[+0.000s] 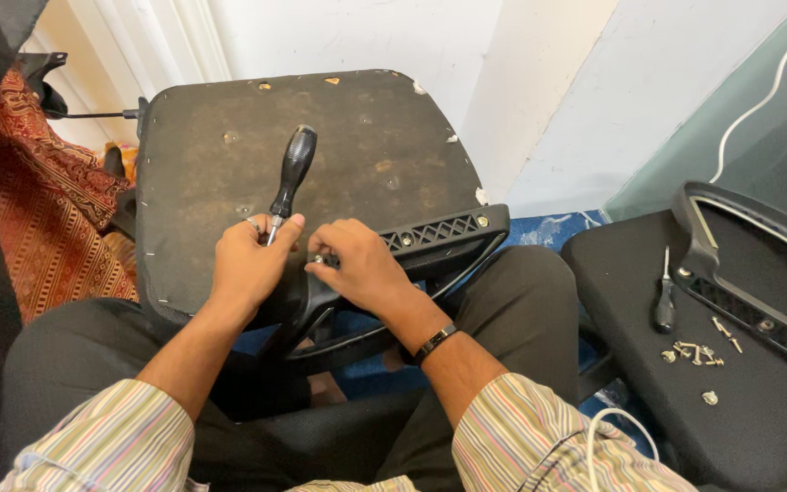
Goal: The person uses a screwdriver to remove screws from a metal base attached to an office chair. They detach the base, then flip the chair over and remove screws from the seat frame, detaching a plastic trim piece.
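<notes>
- Black-handled screwdriver (290, 176): left hand (250, 264) is gripping its shaft, handle pointing up over the upturned seat base (220, 164).
- Right hand (362, 264): fingers are closing on a small screw (317, 260) at the black plastic armrest (430, 237).
- Second screwdriver (665, 301) and loose screws (699, 353): lying on the dark cushion (649, 392), well apart to the right.

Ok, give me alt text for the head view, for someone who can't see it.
Seen from above, a seated person's left hand holds a black-handled screwdriver upright against a black plastic armrest, while the right hand steadies that armrest on the upturned underside of a chair seat. To the right, a second screwdriver and loose screws lie on another black seat.
</notes>
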